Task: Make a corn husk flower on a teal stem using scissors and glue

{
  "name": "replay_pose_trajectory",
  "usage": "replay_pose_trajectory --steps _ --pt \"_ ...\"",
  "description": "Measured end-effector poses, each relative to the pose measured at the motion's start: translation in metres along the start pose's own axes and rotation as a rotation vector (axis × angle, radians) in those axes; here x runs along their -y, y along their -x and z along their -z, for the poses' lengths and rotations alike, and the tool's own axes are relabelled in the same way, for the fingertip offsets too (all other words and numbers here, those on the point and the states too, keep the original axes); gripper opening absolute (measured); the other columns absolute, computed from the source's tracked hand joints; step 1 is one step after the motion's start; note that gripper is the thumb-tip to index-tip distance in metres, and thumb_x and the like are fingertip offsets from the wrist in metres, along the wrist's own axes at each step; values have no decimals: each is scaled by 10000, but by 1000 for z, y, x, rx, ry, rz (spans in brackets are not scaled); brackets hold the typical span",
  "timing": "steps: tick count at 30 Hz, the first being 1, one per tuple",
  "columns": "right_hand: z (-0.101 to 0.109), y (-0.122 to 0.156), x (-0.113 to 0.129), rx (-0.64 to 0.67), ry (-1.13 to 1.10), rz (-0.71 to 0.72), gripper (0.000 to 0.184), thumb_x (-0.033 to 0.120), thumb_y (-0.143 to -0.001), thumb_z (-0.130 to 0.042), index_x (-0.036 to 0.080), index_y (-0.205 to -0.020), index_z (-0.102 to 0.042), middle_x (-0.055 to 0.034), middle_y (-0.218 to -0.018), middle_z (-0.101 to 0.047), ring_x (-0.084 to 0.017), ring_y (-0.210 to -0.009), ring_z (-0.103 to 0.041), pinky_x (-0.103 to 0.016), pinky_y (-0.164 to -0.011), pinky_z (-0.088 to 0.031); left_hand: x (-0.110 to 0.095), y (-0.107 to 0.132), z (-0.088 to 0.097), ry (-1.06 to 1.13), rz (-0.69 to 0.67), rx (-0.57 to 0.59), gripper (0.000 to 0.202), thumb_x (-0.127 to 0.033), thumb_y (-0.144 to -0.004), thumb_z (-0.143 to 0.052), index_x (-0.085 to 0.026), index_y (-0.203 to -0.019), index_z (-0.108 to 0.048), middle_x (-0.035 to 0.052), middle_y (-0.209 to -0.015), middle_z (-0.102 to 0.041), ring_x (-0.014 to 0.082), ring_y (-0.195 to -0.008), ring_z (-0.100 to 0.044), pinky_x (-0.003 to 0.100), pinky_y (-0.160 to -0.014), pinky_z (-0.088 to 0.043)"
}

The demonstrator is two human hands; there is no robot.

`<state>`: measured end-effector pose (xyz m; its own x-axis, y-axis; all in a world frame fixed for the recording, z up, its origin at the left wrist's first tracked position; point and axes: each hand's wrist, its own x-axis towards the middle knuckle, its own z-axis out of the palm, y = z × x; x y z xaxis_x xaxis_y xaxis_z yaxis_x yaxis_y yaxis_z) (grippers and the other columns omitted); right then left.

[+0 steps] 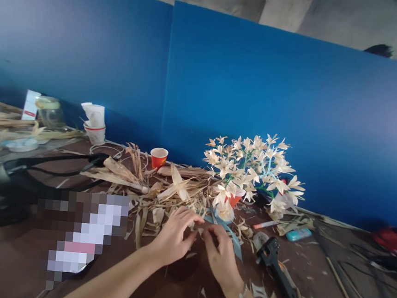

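Note:
My left hand and my right hand come together low over the brown table, with fingers bent toward each other. At the fingertips shows a small pale piece of corn husk, pinched between the two hands; its exact shape is too small to make out. A bracelet circles my right wrist. Just beyond my fingers lie blue strips and a round pale roll. Behind them, a bunch of cream husk flowers on green stems stands in an orange paper cup.
A black glue gun lies right of my right hand, near a turquoise case and a marker. Dry corn husks are heaped behind my hands. A red paper cup stands against the blue partition. Cables run at right.

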<state>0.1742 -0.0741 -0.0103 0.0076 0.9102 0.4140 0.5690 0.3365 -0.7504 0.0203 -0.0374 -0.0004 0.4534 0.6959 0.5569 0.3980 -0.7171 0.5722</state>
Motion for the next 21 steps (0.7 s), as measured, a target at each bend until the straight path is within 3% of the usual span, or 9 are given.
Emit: replay_pose_trajectory --steps 5,8,12,21 --pt "-1 2 -3 28 -63 -42 188 246 -872 -427 192 -753 -563 -25 -714 -596 -160 -676 -558 -236 -607 -439 1 -1 -1 -8 -77 -8 153 -82 -773 -518 -209 -837 -575 31 -854 -620 194 -855 -513 340 -779 -397" --pt "0 2 -2 27 -52 -10 171 231 -874 -416 195 -787 -558 -33 -762 -604 -165 -717 -567 -252 -660 -450 1 -1 0 -9 -71 -14 118 -98 -786 -520 -203 -800 -573 30 -835 -618 189 -842 -510 337 -771 -397" --pt "2 3 3 -6 50 70 97 168 -810 -486 196 -882 -546 -47 -855 -600 -188 -807 -556 -295 -746 -432 0 -2 1 -7 -28 -6 78 -129 -786 -529 -191 -754 -563 35 -807 -612 192 -825 -508 339 -760 -399" --pt "3 2 3 -8 268 137 116 108 -798 -497 201 -743 -539 -11 -745 -591 -179 -734 -531 -302 -715 -367 0 -2 -3 -55 19 0 101 -89 -725 -535 -188 -709 -543 29 -784 -601 199 -830 -510 340 -757 -384"
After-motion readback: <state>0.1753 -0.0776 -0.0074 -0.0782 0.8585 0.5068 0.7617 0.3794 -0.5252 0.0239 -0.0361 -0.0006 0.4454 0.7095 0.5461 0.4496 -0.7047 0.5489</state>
